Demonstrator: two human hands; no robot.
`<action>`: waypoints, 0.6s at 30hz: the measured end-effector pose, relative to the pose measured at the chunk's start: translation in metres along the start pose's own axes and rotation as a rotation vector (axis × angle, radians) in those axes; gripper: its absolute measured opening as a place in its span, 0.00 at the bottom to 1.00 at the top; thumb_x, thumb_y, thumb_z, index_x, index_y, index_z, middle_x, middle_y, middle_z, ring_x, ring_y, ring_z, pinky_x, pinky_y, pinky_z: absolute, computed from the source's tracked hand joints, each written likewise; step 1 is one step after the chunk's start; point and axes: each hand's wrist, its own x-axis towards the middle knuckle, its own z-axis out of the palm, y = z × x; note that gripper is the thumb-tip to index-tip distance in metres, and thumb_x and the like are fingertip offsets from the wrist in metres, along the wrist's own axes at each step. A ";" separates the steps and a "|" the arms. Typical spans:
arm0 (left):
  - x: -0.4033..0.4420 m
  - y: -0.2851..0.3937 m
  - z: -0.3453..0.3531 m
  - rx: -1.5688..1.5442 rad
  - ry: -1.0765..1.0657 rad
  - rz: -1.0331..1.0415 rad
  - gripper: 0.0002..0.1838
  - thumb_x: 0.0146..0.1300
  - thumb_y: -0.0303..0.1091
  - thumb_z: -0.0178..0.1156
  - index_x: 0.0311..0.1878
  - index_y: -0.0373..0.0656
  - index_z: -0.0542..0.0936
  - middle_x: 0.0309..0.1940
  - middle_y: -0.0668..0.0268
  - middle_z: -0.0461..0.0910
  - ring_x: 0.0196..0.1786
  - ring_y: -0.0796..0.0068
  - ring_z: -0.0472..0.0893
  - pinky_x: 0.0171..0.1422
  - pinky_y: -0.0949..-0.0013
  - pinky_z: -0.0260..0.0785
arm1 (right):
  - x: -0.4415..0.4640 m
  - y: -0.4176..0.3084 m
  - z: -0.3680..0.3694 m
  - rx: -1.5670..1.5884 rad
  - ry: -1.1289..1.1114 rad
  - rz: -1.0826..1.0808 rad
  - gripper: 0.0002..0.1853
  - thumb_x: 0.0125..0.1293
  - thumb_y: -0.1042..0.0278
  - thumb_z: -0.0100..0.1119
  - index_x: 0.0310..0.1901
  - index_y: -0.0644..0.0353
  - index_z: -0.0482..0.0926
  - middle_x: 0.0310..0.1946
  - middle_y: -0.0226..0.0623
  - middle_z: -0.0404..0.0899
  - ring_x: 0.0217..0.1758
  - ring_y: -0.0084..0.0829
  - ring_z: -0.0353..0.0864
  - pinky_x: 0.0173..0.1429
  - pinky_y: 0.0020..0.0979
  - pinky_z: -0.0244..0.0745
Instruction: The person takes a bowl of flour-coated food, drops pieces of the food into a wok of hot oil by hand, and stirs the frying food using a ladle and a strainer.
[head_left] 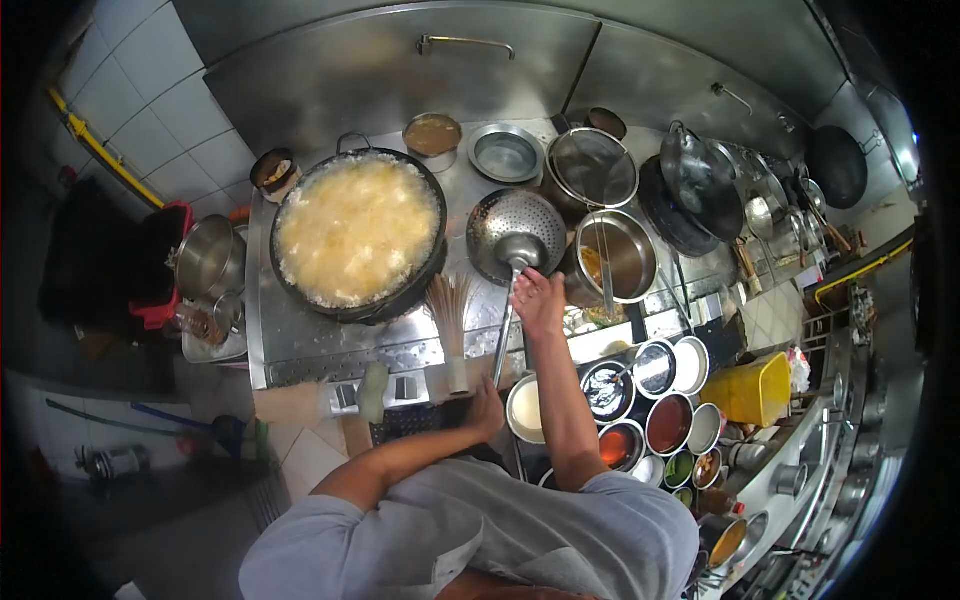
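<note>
A metal ladle (pixel 507 335) rests with its bowl inside a perforated strainer (pixel 495 220) in the middle of the stove. The fingers of my left hand (pixel 486 410) are closed around the lower end of the ladle's handle, close to my body. My right hand (pixel 541 302) is held beside the upper handle, fingers apart; whether it touches the handle I cannot tell. A bamboo brush (pixel 450 320) stands just left of the handle. On the left, a large wok (pixel 437 265) is full of bubbling, foamy yellowish liquid.
Right of the strainer are a steel pot (pixel 640 285) and a mesh sieve (pixel 594 165). Several sauce containers (pixel 668 424) crowd beside my right forearm. A yellow bin (pixel 755 390) stands farther right. Dark woks (pixel 700 190) sit at the back right, and a faucet (pixel 468 43) juts from the wall.
</note>
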 end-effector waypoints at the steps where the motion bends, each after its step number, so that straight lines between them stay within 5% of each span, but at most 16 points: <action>1: -0.001 0.006 -0.011 0.029 -0.092 -0.050 0.42 0.57 0.23 0.52 0.71 0.23 0.41 0.56 0.33 0.64 0.52 0.40 0.75 0.53 0.52 0.72 | -0.008 -0.005 -0.009 0.198 -0.089 -0.015 0.38 0.70 0.33 0.33 0.58 0.67 0.69 0.47 0.45 0.75 0.48 0.36 0.76 0.53 0.39 0.74; 4: 0.000 0.004 -0.011 0.098 -0.059 -0.033 0.40 0.60 0.23 0.50 0.70 0.22 0.40 0.55 0.36 0.67 0.50 0.41 0.77 0.49 0.50 0.74 | -0.035 -0.032 -0.029 0.502 -0.072 -0.131 0.42 0.71 0.34 0.33 0.62 0.75 0.64 0.54 0.51 0.74 0.55 0.40 0.75 0.61 0.35 0.71; 6: 0.003 0.010 -0.024 0.126 -0.150 -0.069 0.39 0.61 0.25 0.48 0.71 0.23 0.40 0.53 0.38 0.70 0.48 0.42 0.78 0.47 0.51 0.75 | -0.047 -0.058 -0.053 0.554 -0.240 -0.123 0.43 0.69 0.34 0.37 0.61 0.76 0.65 0.60 0.55 0.70 0.60 0.45 0.74 0.63 0.41 0.72; 9: 0.003 -0.007 -0.016 0.153 -0.205 -0.070 0.38 0.64 0.27 0.46 0.72 0.26 0.40 0.50 0.42 0.74 0.44 0.44 0.80 0.44 0.52 0.76 | -0.074 -0.105 -0.032 0.424 -0.185 -0.088 0.40 0.67 0.42 0.51 0.64 0.74 0.59 0.58 0.58 0.71 0.59 0.45 0.75 0.61 0.42 0.74; 12: 0.006 -0.013 -0.003 0.188 -0.160 -0.068 0.38 0.66 0.30 0.46 0.73 0.28 0.40 0.48 0.45 0.75 0.43 0.50 0.82 0.41 0.55 0.78 | -0.060 -0.128 -0.024 0.077 0.031 -0.121 0.18 0.72 0.63 0.47 0.57 0.65 0.65 0.50 0.50 0.75 0.35 0.30 0.79 0.35 0.24 0.79; 14: 0.007 -0.011 -0.005 0.160 -0.207 -0.080 0.40 0.65 0.29 0.48 0.73 0.29 0.39 0.51 0.43 0.74 0.45 0.48 0.81 0.42 0.55 0.78 | -0.037 -0.143 -0.049 0.048 -0.260 0.031 0.06 0.72 0.70 0.46 0.47 0.60 0.66 0.38 0.38 0.73 0.23 0.17 0.67 0.20 0.16 0.67; 15: 0.006 -0.007 -0.015 0.159 -0.198 -0.084 0.40 0.65 0.29 0.48 0.73 0.29 0.39 0.51 0.43 0.74 0.45 0.48 0.81 0.42 0.55 0.78 | -0.041 -0.139 -0.028 -0.041 -0.051 -0.030 0.03 0.73 0.70 0.43 0.45 0.56 0.66 0.28 0.29 0.65 0.19 0.13 0.56 0.14 0.12 0.52; 18: 0.003 0.012 -0.043 0.049 -0.374 -0.163 0.41 0.64 0.29 0.48 0.73 0.29 0.36 0.54 0.41 0.72 0.49 0.45 0.79 0.44 0.55 0.77 | -0.051 -0.130 -0.003 -0.238 -0.025 -0.094 0.02 0.73 0.70 0.41 0.41 0.54 0.65 0.25 0.27 0.64 0.18 0.13 0.57 0.13 0.12 0.49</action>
